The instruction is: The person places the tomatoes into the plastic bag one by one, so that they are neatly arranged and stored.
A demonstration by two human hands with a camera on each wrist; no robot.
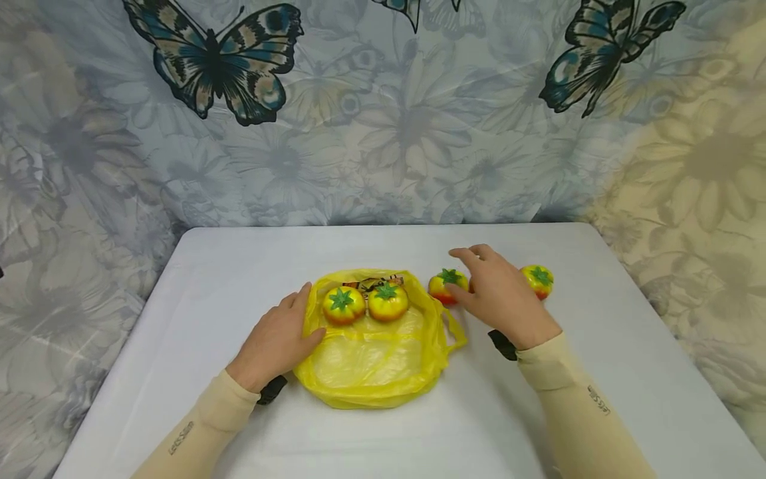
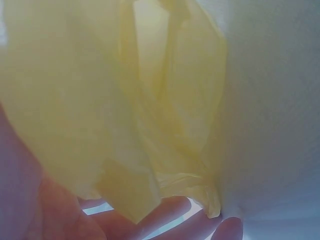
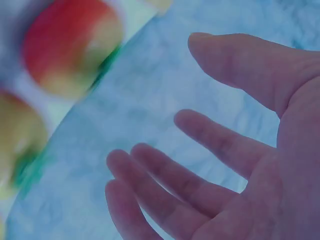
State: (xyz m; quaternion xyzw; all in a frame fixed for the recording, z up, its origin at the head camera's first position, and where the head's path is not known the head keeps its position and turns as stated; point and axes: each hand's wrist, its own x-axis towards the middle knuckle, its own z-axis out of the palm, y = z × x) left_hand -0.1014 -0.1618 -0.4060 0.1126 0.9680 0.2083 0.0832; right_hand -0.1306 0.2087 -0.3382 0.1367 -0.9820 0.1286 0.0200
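Observation:
A yellow plastic bag (image 1: 371, 366) lies spread with its mouth facing up, two yellow-red toy tomatoes (image 1: 344, 306) with green star-shaped tops side by side in it. My left hand (image 1: 275, 339) holds the bag's left rim, thumb over the edge and fingers along the outside; in the left wrist view the thin film (image 2: 100, 90) hides part of them. My right hand (image 1: 503, 293) hovers with fingers spread and an empty palm. By its thumb sits another toy tomato (image 1: 444, 287), while one more toy tomato (image 1: 538, 281) shows beyond the back of this hand.
Everything lies on a white table (image 1: 239, 259). One bag handle loop (image 1: 456, 332) sticks out on the right side. Behind the table hangs a floral cloth (image 1: 413, 153) with butterflies.

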